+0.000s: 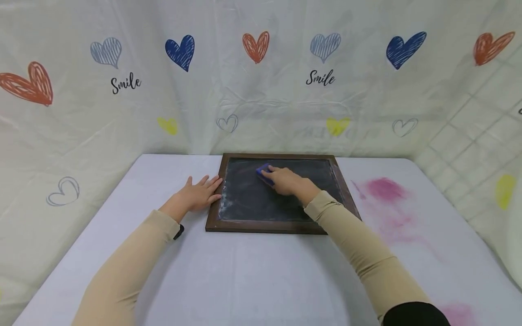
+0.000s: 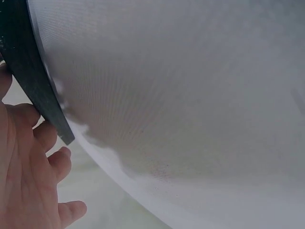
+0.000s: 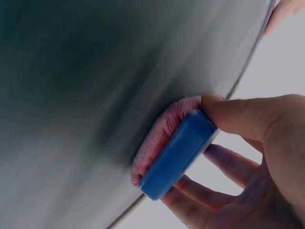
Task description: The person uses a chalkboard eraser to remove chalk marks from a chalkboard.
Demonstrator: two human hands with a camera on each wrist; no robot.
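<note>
A blackboard (image 1: 244,206) in a brown wooden frame lies flat on the table, with pale chalk smears along its left side. My right hand (image 1: 287,181) grips a blackboard eraser (image 3: 177,155), blue-backed with a pinkish-red pad, and holds the pad against the board's upper middle. In the right wrist view the thumb and fingers close round the blue back. Fingers spread, my left hand (image 1: 198,194) rests at the left side of the frame (image 1: 215,209). In the left wrist view its fingertips touch the frame's edge.
The white-covered table (image 1: 253,276) carries a pink powdery stain (image 1: 385,189) to the right of the board. Behind it hangs a pale curtain (image 1: 281,104) printed with hearts and "Smile". My right forearm in its beige sleeve (image 1: 363,249) crosses the board's lower right corner.
</note>
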